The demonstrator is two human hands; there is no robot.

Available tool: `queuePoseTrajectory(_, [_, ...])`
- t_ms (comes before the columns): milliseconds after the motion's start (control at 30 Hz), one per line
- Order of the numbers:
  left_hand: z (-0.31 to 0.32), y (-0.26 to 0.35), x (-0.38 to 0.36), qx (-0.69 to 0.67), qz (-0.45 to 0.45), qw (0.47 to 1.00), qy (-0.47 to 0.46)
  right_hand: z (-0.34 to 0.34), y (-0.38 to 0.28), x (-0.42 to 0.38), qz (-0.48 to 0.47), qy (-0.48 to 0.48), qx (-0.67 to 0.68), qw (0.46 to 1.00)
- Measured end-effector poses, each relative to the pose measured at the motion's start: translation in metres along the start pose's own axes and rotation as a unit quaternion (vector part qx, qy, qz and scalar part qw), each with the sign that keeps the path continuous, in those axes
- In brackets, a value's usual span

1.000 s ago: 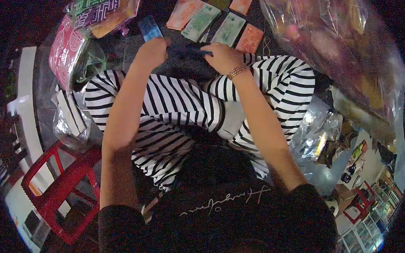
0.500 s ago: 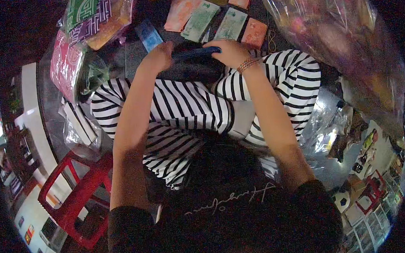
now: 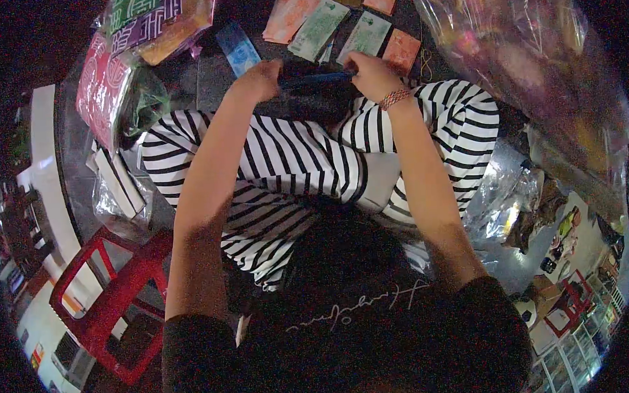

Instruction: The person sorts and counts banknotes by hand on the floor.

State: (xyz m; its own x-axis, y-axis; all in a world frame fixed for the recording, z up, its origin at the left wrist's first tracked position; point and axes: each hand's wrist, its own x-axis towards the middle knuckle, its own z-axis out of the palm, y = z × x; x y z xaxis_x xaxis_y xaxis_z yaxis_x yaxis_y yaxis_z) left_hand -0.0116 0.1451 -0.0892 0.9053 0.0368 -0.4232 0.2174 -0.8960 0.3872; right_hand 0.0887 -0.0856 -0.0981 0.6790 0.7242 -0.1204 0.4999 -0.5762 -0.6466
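Head view, blue bundle (image 3: 316, 78) lying crosswise, left hand (image 3: 258, 81), right hand (image 3: 370, 75) gripping its ends

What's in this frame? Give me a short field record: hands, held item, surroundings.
left hand: grips the left end of a blue stack
right hand: grips the right end of the same stack; beaded bracelet on the wrist
posture: seated cross-legged, striped trousers
ahead of hands: flat packets in orange and green, laid in a row
upper left: patterned packs in plastic
right: large clear bag, contents blurred
lower left: red plastic stool
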Motion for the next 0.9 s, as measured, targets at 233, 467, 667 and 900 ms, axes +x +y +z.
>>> queuePoseTrajectory(233, [0.014,-0.011,0.013,0.018,0.020,1.000,0.008,0.006,0.000,0.006,-0.018,-0.013,0.003,1.000])
queuePoseTrajectory(467, [0.015,-0.013,0.014,0.024,0.013,1.000,0.007,0.013,0.007,0.008,-0.052,-0.005,0.029,0.998])
queuePoseTrajectory(667, [-0.010,0.013,0.002,0.020,-0.044,0.996,-0.075,0.006,-0.002,0.006,-0.043,-0.045,0.009,0.998])
queuePoseTrajectory(900, [-0.012,0.015,0.002,0.002,-0.055,0.995,-0.086,0.014,0.001,0.007,-0.067,-0.037,-0.006,0.997])
